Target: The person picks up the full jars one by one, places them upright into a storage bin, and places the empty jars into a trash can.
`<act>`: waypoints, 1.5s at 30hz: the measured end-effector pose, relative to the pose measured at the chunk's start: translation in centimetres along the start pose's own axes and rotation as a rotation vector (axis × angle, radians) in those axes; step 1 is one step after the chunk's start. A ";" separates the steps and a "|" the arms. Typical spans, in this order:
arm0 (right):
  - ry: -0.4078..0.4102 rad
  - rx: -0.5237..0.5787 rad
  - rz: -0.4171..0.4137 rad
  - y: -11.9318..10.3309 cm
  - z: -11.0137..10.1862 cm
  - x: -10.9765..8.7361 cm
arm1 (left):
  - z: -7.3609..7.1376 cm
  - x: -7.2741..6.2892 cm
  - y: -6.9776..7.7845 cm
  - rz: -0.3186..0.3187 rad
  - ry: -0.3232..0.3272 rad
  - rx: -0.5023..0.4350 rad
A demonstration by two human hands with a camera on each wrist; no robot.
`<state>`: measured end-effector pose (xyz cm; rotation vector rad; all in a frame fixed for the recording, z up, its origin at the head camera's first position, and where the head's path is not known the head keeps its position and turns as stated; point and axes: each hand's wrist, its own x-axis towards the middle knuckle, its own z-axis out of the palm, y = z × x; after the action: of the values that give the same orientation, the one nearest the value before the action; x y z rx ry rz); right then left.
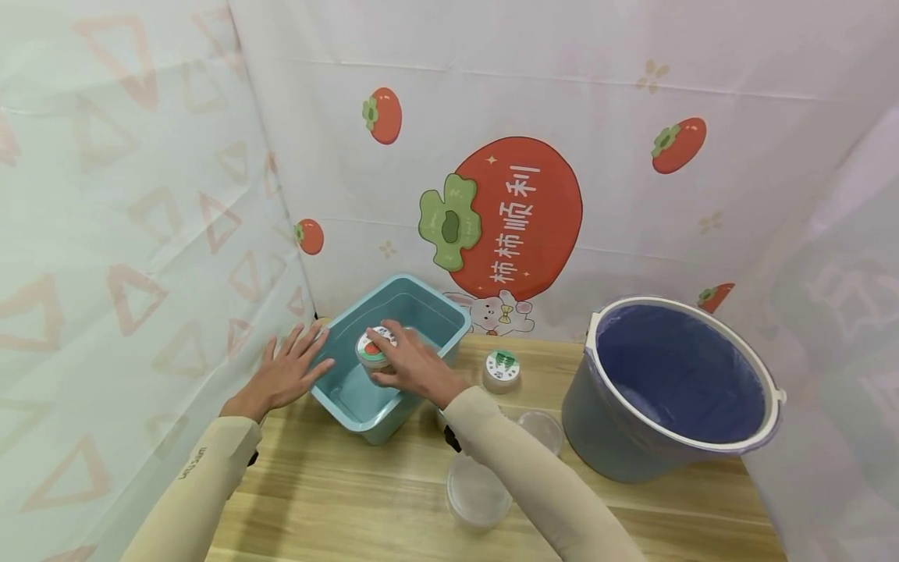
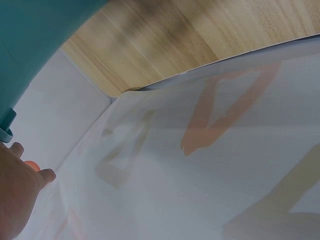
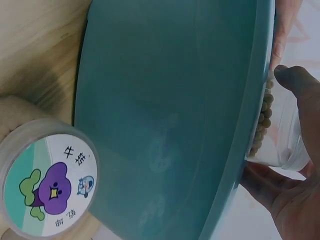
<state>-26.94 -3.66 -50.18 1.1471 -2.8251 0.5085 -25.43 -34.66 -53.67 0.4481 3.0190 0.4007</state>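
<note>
My right hand [image 1: 414,363] grips a clear jar [image 1: 371,350] by its sides, over the opening of a teal plastic bin [image 1: 342,328]. A persimmon picture marks the jar's round lid. In the right wrist view, small round brown balls [image 3: 263,117] show inside the jar, partly hidden by the bin's rim. My left hand [image 1: 284,375] lies at the bin's left rim with its fingers spread. Only part of that hand shows in the left wrist view, beside the bin's outer wall [image 2: 35,45].
A jar with a green-printed lid [image 1: 502,368] stands right of the bin. Close to the bin is another jar with a purple character on its lid [image 3: 52,187]. Clear round plastic pieces [image 1: 479,492] lie on the wooden table [image 1: 337,499]. A large lined bucket [image 1: 611,421] stands at the right.
</note>
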 end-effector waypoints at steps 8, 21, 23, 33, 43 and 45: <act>-0.049 -0.011 0.042 -1.1 1.5 0.5 | 0.5 -0.4 -0.1 0.006 -0.006 -0.003; -0.073 -0.032 0.097 -1.3 2.9 0.4 | 1.0 -0.8 -0.1 0.002 -0.006 -0.017; -0.076 -0.045 0.103 -1.3 2.9 0.5 | 1.0 -0.8 -0.2 -0.002 -0.007 -0.016; -0.006 -0.095 0.030 -1.2 1.9 -0.3 | 1.2 -1.2 -0.6 -0.013 -0.011 -0.014; 0.126 -0.058 -0.008 0.5 -1.4 -2.4 | 0.3 0.0 -0.4 0.001 -0.028 -0.012; 0.163 -0.056 -0.011 1.1 -2.2 -3.0 | 0.0 0.3 -0.4 0.007 -0.028 -0.014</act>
<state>-25.66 -0.20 -48.94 1.0592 -2.6753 0.4942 -25.80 -34.94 -53.75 0.4591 2.9868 0.4126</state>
